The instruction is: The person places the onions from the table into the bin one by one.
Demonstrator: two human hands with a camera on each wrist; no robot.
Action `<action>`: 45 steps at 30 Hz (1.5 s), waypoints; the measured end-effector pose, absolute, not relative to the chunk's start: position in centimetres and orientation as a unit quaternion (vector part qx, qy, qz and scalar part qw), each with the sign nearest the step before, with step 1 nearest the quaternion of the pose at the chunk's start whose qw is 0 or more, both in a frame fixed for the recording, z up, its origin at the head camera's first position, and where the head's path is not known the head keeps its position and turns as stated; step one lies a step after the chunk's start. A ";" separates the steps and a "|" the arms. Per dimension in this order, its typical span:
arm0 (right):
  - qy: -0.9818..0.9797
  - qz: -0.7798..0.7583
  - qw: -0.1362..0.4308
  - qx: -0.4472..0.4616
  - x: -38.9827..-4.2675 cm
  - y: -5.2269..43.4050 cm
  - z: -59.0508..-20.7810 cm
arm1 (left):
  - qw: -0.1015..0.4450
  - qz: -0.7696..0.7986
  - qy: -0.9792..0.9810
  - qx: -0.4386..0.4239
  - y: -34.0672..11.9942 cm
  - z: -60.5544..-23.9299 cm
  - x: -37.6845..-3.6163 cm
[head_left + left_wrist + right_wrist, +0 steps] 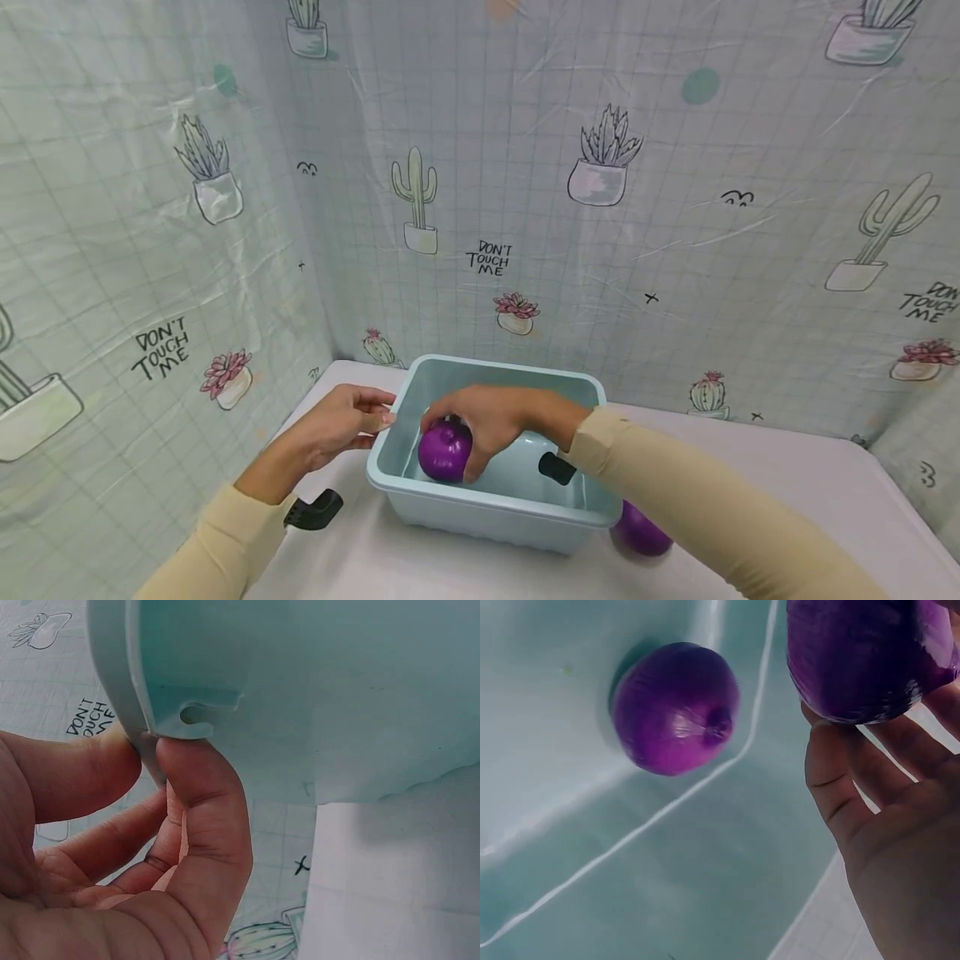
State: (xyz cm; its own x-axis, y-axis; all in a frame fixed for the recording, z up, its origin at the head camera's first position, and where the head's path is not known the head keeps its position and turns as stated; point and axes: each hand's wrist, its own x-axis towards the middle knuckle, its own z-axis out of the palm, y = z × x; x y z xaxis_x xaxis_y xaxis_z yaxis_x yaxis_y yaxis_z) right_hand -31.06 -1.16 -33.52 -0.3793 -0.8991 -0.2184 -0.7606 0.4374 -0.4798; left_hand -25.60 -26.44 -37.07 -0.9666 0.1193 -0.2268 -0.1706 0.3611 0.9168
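A light blue plastic bin (487,500) stands on the white table. My left hand (341,425) pinches the bin's left rim between thumb and curled index finger, close up in the left wrist view. Inside the bin, my right hand (487,421) reaches from above and grips a purple onion (445,450) near the left end. In the right wrist view, the gripped onion (855,660) is partly cut off by the frame's edge. A second purple onion (675,709) lies on the bin's floor near a corner there; the head view hides it.
Another purple onion (643,532) sits on the white table (750,467), outside the bin's right end and partly behind my right sleeve. A cactus-printed sheet (525,167) hangs behind and to the sides of the table. Black wrist mounts (315,510) show beneath my sleeves.
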 end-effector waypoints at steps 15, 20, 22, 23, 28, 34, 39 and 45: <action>0.822 -0.086 0.252 -0.503 -30.7 -2.2 -35.3 | 0.131 0.564 0.815 -0.016 -26.5 -37.0 -25.7; 0.822 -0.065 0.252 -0.507 -30.6 -2.6 -35.7 | 0.131 0.567 0.813 -0.018 -26.5 -37.0 -25.6; 0.820 -0.058 0.250 -0.512 -30.5 -2.7 -35.9 | 0.133 0.570 0.810 -0.013 -26.5 -37.0 -25.6; 0.819 -0.054 0.249 -0.515 -30.5 -2.7 -35.9 | 0.134 0.574 0.808 -0.011 -26.6 -37.0 -25.6; 0.821 -0.055 0.241 -0.514 -30.4 -2.5 -35.4 | 0.143 0.587 0.797 0.007 -26.8 -37.2 -25.8; 0.841 -0.085 0.232 -0.481 -30.4 0.1 -32.7 | 0.139 0.576 0.806 0.001 -26.7 -37.1 -25.6; 0.858 -0.117 0.222 -0.448 -30.4 3.6 -30.4 | 0.137 0.567 0.812 0.003 -26.8 -37.3 -25.6; 0.873 -0.157 0.203 -0.414 -30.3 8.1 -29.3 | 0.135 0.556 0.820 0.000 -26.5 -37.2 -25.6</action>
State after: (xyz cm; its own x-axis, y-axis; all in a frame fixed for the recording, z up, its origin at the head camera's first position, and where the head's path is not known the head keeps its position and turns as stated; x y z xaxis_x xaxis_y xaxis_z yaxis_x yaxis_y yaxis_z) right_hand -30.31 8.11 -29.27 -0.5748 -0.7868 -0.2249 -0.6591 0.6081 -0.4425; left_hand -25.60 -26.54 -37.20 -0.9635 0.1507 -0.2213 -0.1495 0.3828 0.9116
